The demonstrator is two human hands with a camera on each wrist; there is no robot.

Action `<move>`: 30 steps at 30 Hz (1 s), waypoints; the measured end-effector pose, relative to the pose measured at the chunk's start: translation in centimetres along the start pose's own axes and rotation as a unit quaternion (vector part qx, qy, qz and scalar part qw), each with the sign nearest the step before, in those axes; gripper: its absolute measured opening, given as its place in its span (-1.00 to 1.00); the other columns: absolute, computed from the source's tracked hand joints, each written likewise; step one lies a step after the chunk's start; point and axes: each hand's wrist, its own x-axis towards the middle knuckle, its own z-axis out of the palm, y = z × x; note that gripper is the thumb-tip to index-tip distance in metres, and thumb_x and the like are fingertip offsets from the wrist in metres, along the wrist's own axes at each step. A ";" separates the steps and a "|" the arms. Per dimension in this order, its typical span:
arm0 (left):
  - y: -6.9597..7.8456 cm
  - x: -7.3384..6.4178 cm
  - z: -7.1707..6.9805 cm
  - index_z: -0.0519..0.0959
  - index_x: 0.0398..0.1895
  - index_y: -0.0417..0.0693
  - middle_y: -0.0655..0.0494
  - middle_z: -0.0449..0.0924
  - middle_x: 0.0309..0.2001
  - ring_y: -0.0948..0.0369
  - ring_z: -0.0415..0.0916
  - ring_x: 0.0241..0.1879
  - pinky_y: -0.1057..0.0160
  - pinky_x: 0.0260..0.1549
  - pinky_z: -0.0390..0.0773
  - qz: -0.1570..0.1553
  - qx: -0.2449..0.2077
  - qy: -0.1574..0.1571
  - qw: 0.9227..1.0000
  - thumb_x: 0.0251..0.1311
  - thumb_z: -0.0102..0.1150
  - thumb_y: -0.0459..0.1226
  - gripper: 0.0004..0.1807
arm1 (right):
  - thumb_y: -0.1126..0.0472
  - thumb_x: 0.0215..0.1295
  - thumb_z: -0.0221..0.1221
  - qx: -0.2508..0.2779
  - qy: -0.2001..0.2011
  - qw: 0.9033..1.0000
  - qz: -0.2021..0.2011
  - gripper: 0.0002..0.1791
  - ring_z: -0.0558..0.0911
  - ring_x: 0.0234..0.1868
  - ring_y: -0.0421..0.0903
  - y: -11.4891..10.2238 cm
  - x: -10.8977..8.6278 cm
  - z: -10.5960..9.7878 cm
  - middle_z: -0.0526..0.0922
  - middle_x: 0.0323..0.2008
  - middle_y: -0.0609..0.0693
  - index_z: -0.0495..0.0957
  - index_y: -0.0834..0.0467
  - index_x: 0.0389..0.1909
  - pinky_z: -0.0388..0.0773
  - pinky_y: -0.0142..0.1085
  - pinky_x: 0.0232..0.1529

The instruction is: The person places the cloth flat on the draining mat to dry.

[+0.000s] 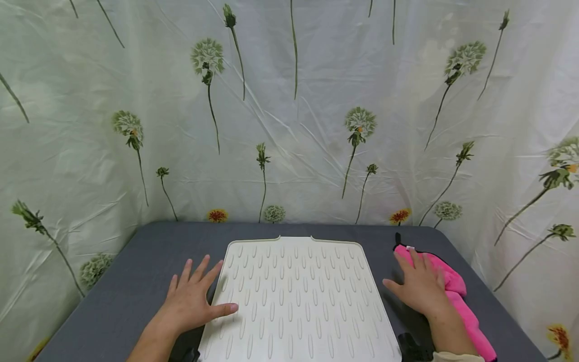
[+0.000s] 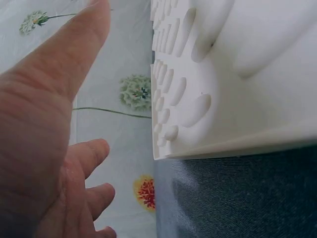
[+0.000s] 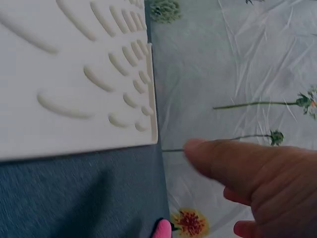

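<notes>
My feed shows the left hand (image 1: 187,301), fingers spread, partly over the ridged white board (image 1: 291,296) lying between the hands; a sideways bump could skew it. Right hand (image 1: 420,286), well apart, over pink fabric (image 1: 463,312), contact unclear; dragging might rumple it. Neither grips anything.

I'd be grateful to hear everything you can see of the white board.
The white board looks like moulded plastic, rectangular with rounded far corners, a thin rim, staggered rows of slim oblong marks and a wide tab at its far edge. It lies on the dark grey table, between the left grip and right grip; its near end leaves the head view. The left thumb overlaps its left edge there, but the left wrist view shows a gap.
</notes>
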 end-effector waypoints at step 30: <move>-0.4 1.1 0.4 0.33 0.53 0.04 -0.39 0.10 0.55 -0.60 -0.11 0.46 -0.64 0.22 0.06 -0.047 -0.024 -0.123 0.991 -0.33 0.60 0.32 0.27 | -0.07 0.01 0.46 0.005 -0.068 0.994 0.089 0.22 0.02 0.32 0.73 7.4 0.7 -1.3 -0.03 0.31 0.71 -0.01 0.54 0.44 0.05 0.55 0.31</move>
